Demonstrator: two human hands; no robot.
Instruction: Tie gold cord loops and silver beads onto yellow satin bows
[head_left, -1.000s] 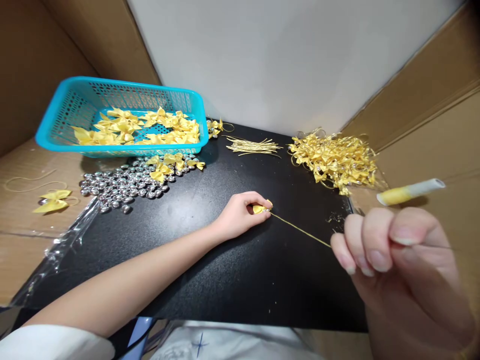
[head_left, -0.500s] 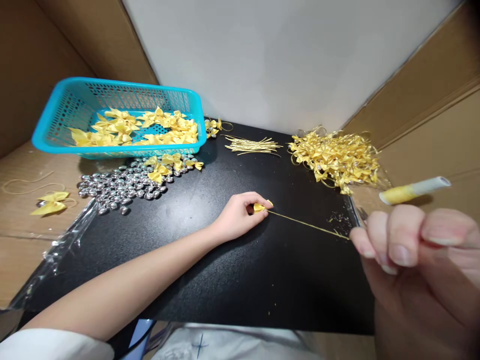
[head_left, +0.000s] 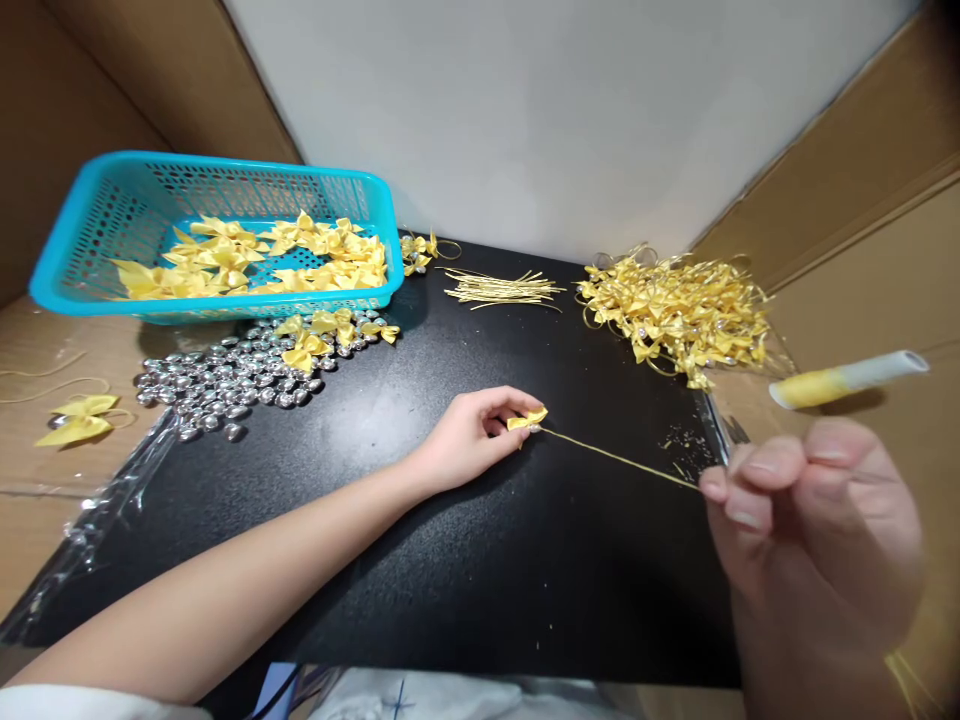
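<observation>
Glossy yellow bow (head_left: 526,421) in the left grip (head_left: 480,430), nearly straight gold cord (head_left: 619,459) off to its right.

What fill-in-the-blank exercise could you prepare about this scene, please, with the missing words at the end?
1. The right hand grips the cord; the bow it leads to is in the ____.
2. The beads by the basket are coloured ____.
3. The bow heap lies to the ____ of the loose cords.

Missing words: left hand; silver; right.
</observation>
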